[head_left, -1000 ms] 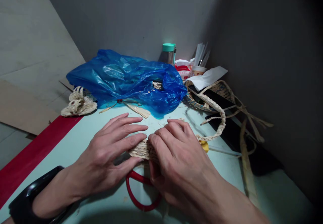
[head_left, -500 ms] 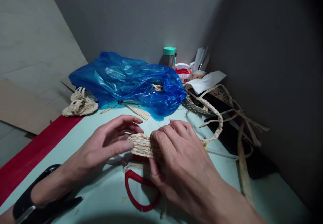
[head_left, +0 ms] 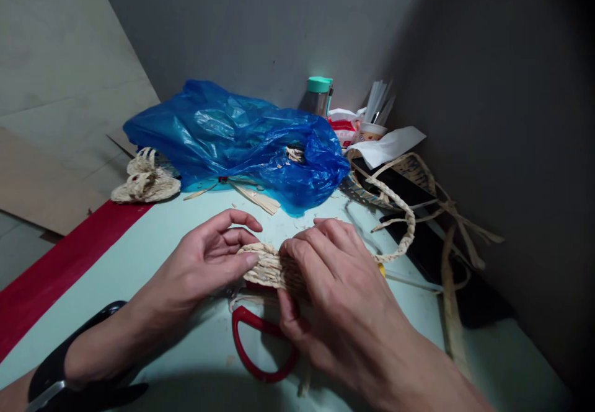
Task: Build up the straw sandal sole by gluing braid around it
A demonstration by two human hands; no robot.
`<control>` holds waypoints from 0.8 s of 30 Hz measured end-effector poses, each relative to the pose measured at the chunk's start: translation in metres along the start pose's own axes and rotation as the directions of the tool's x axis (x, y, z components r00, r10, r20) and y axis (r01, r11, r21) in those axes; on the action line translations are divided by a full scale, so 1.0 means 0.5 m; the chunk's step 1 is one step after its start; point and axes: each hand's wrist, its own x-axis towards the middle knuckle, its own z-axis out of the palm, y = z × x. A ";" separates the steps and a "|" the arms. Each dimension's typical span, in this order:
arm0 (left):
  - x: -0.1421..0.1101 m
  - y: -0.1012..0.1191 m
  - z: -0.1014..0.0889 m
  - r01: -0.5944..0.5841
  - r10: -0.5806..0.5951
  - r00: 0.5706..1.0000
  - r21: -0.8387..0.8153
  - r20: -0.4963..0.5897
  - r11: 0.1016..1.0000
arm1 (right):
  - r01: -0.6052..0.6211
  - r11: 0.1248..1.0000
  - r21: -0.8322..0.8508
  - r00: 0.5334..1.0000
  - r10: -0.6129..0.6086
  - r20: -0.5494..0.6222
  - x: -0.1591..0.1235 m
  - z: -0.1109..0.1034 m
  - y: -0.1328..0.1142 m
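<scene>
A flat piece of coiled straw braid [head_left: 264,268], pale and ridged, is held just above the table. My right hand [head_left: 337,288] grips it from above, its fingers over the far side and its thumb beneath the near edge, hiding the right part. At the left end my left hand [head_left: 209,254] presses its thumb on the piece; its index and middle fingers curve loosely behind. A plaited straw cord [head_left: 405,229] loops out beyond my right hand. Below lie scissors with a red handle [head_left: 264,375], partly covered by the straw piece and my right hand.
A blue plastic bag [head_left: 223,133] spreads across the back. Small woven straw shoes [head_left: 146,183] sit at left by a red strip [head_left: 69,254]. Behind are a green-lidded bottle [head_left: 318,95], a paper cup [head_left: 372,131], and a basket [head_left: 360,192]. Grey walls close in the back and right.
My left hand has shifted slightly right, its thumb now further over the straw piece's end. The right hand keeps its grip. The whole view has moved a little.
</scene>
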 end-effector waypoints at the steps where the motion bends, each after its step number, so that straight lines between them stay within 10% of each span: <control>1: 0.001 0.000 0.001 0.003 -0.003 1.000 0.008 -0.014 1.000 | 0.005 1.000 -0.008 1.000 -0.005 -0.002 0.000 0.002 -0.001; 24: 0.000 -0.023 0.018 -0.153 0.159 0.985 0.088 -0.062 0.984 | 0.043 0.999 0.006 0.996 -0.043 -0.083 0.006 0.016 0.002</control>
